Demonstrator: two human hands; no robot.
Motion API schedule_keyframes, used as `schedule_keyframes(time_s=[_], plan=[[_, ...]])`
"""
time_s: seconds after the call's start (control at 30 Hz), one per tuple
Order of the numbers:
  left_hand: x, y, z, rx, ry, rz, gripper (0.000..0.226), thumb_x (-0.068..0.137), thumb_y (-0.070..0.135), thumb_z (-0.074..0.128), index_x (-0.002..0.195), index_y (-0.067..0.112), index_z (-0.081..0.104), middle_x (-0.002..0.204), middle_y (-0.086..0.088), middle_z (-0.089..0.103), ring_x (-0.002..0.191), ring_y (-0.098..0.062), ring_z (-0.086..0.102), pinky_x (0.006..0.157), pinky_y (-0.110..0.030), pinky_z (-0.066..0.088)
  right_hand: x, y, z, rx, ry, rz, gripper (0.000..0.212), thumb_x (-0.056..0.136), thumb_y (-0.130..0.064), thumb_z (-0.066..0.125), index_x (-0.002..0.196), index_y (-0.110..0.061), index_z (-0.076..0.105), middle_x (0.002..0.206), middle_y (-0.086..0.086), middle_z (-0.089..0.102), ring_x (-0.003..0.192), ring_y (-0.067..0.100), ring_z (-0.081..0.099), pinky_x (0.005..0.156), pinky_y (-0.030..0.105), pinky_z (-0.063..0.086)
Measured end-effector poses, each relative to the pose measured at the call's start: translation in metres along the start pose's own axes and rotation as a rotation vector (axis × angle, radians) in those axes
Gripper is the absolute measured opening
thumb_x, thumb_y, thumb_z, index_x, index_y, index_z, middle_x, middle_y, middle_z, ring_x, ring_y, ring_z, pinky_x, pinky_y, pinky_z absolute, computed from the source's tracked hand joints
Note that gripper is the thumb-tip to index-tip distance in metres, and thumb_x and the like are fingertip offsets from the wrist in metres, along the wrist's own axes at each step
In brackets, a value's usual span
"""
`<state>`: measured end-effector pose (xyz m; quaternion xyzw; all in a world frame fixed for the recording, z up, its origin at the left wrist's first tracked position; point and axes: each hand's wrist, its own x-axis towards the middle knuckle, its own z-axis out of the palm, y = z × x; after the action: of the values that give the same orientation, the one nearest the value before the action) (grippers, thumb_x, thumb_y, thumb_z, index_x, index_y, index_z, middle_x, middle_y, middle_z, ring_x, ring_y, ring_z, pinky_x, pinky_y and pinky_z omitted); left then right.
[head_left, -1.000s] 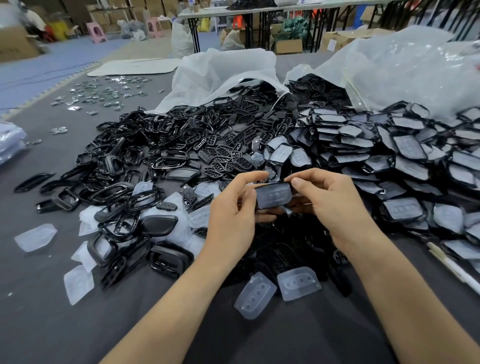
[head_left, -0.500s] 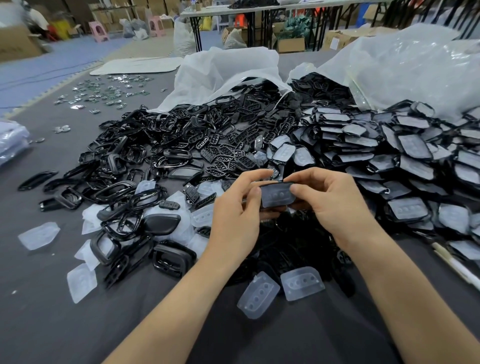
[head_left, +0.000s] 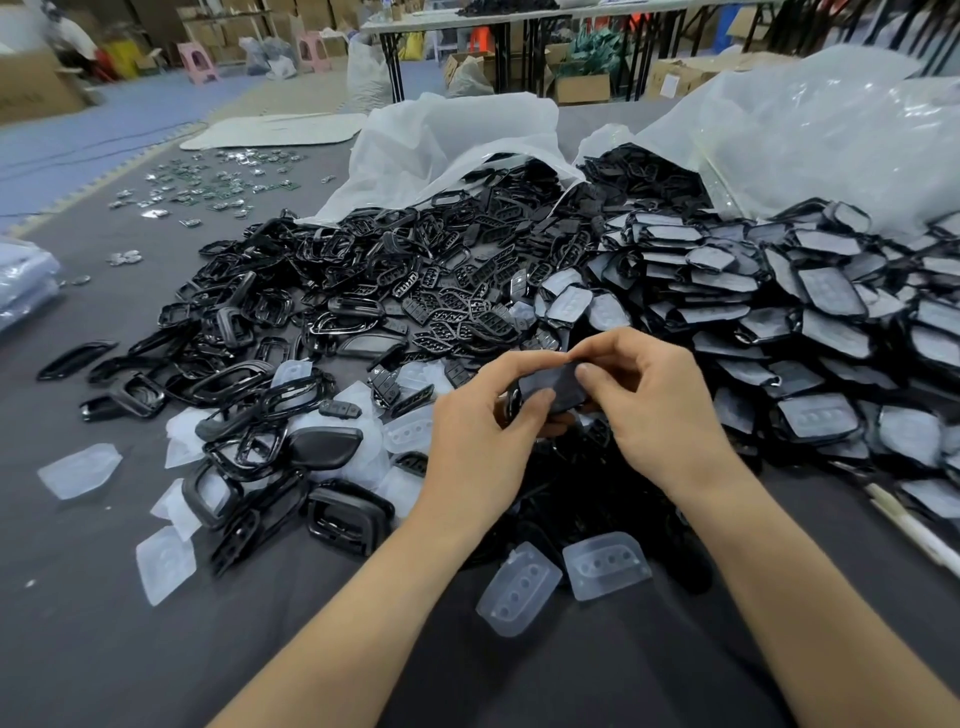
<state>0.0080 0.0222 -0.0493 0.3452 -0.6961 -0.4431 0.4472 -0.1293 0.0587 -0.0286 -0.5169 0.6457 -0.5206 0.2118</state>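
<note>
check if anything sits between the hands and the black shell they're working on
Nothing visible does. The left hand and the right hand both pinch the black shell directly, thumbs on its near face and fingers curled over its top edge, with no other part wedged between skin and shell.

Glossy black frames (head_left: 332, 514) and frosted translucent-white pads (head_left: 605, 564) lie on dark grey cloth (head_left: 78, 649).

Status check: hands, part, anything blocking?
Left hand and right hand both pinch the fob shell. Shell held over black parts on table. Nothing in the way.
</note>
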Motion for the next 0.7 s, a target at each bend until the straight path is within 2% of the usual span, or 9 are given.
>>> schedule_keyframes(time_s=[0.13,0.23,0.3,0.37,0.5,0.7], plan=[[0.0003,-0.0024,-0.0001,0.013,0.013,-0.004,0.037,0.089,0.004,0.06,0.102,0.038,0.07,0.099,0.015,0.071,0.095,-0.009,0.068,0.086,-0.042,0.056,-0.0008,0.0004,0.0011,-0.032,-0.006,-0.001,0.024,0.087,-0.004,0.063,0.083,-0.027,0.066,0.084,-0.005,0.071,0.085,0.009,0.067,0.083,0.032,0.054],[0.0013,-0.0038,-0.0003,-0.014,0.013,-0.015,0.034,0.087,0.009,0.059,0.101,0.038,0.07,0.099,0.012,0.071,0.095,-0.015,0.069,0.085,-0.046,0.056,0.001,0.0003,-0.0033,0.073,-0.07,0.04,0.019,0.087,-0.003,0.064,0.087,-0.022,0.07,0.084,-0.001,0.072,0.083,0.013,0.069,0.079,0.029,0.057],[0.0015,-0.0036,0.0001,-0.017,0.012,-0.017,0.033,0.086,0.011,0.058,0.1,0.039,0.07,0.1,0.011,0.072,0.095,-0.017,0.069,0.084,-0.047,0.056,0.0016,0.0003,-0.0052,0.12,-0.102,0.058,0.021,0.086,0.0,0.064,0.087,-0.021,0.07,0.083,0.001,0.073,0.081,0.014,0.07,0.075,0.025,0.057],[0.0014,-0.0036,0.0003,-0.005,0.008,-0.009,0.032,0.086,0.013,0.058,0.101,0.04,0.07,0.099,0.012,0.072,0.093,-0.017,0.069,0.083,-0.047,0.056,0.002,0.0012,-0.0045,0.109,-0.101,0.062,0.025,0.085,0.002,0.064,0.085,-0.022,0.068,0.082,0.003,0.072,0.079,0.015,0.07,0.075,0.028,0.057],[-0.0006,-0.0036,0.0001,0.019,0.005,0.007,0.034,0.088,0.006,0.059,0.104,0.034,0.071,0.1,0.012,0.072,0.092,-0.016,0.07,0.084,-0.045,0.056,0.0023,0.0024,-0.0031,0.093,-0.093,0.083,0.026,0.085,0.003,0.064,0.082,-0.022,0.066,0.08,0.008,0.071,0.078,0.023,0.069,0.076,0.037,0.058],[-0.0027,-0.0018,0.0,0.061,0.016,0.047,0.034,0.088,-0.002,0.06,0.106,0.024,0.072,0.098,0.009,0.073,0.087,-0.011,0.071,0.08,-0.04,0.058,0.0026,0.0018,-0.0022,0.089,-0.085,0.119,0.027,0.084,0.005,0.064,0.079,-0.022,0.063,0.073,0.003,0.068,0.069,0.014,0.065,0.068,0.027,0.053]])
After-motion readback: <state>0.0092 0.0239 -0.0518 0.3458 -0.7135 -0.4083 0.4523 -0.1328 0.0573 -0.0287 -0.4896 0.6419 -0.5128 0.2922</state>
